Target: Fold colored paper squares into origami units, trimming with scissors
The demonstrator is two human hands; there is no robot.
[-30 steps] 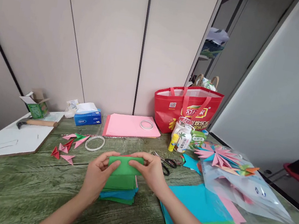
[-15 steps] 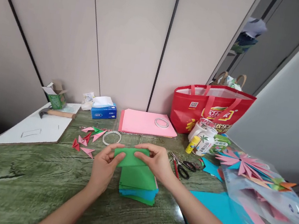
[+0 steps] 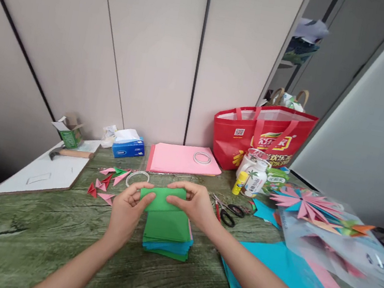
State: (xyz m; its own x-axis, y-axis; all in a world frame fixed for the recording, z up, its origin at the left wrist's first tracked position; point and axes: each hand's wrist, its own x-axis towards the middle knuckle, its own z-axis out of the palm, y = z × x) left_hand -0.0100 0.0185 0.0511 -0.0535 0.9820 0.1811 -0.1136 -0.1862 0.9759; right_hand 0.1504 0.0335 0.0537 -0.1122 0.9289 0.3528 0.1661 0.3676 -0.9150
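Between both hands is a folded piece of green paper (image 3: 159,201), held up as a narrow rectangle. My left hand (image 3: 128,209) pinches its left end between thumb and fingers. Its right part is gripped by my right hand (image 3: 194,206), the thumb pressed on the near face. Just below the held piece lies a stack of cut paper (image 3: 167,231), green on top with blue and green layers showing at its near edge. Small folded paper pieces (image 3: 106,183) in red, pink and green lie left of my hands, beside a roll of clear tape (image 3: 137,179).
Scissors (image 3: 228,214) lie right of my hands, near a yellow glue stick (image 3: 240,183), a jar (image 3: 255,179) and a red bag (image 3: 225,140). Blue sheets (image 3: 268,262) and a paper star (image 3: 305,204) are farther right. Pink sheets (image 3: 175,158), a tissue box (image 3: 128,147) and a hammer (image 3: 76,153) lie behind.
The view has shifted slightly, so everything appears a little farther left. Both hands keep their pinch on the green paper, with its fold looking much the same.
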